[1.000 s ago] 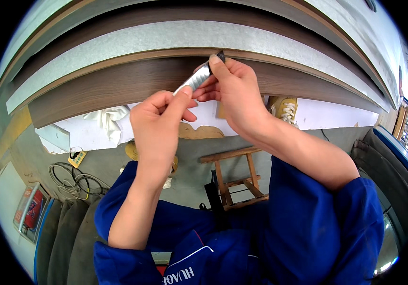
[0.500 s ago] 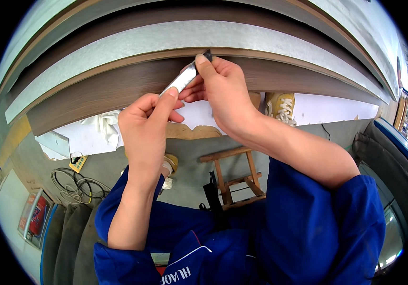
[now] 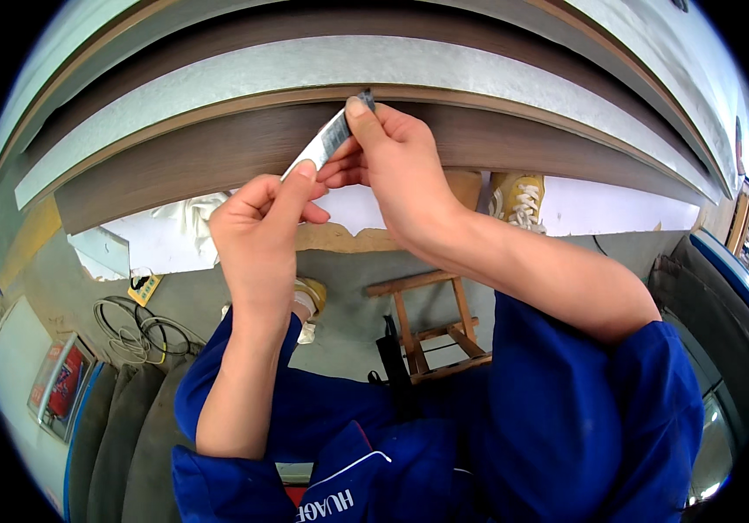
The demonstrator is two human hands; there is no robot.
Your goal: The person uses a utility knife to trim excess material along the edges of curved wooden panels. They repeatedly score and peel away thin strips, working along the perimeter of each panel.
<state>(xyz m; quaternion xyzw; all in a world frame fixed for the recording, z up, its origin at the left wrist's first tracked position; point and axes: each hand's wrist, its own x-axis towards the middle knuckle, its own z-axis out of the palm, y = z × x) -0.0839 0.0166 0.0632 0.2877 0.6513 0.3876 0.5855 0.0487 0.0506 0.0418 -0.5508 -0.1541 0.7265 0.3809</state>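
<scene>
A narrow, flat silvery-white strip (image 3: 320, 150) with a dark grey far end slants up and to the right between my hands. I cannot make out its exact kind. My left hand (image 3: 259, 220) pinches the lower end between thumb and fingers. My right hand (image 3: 402, 164) grips the dark upper end, its thumb lying on top. Both hands are above a dark brown wood-grain panel (image 3: 183, 148), and the strip's upper tip overlaps the panel's lighter brown edge. A pale grey surface (image 3: 244, 68) runs just beyond that edge.
Below the panel lie white sheeting (image 3: 601, 207) and a crumpled white cloth (image 3: 191, 213). A yellow shoe (image 3: 518, 199) stands on the right. A wooden stool frame (image 3: 402, 327) is on the floor, coiled cables (image 3: 130, 329) lie left, and dark padded covers (image 3: 117, 427) line the lower left.
Both hands and the strip have moved slightly left. The strip has turned a little, so that more of its dark grey part shows by my right thumb.
</scene>
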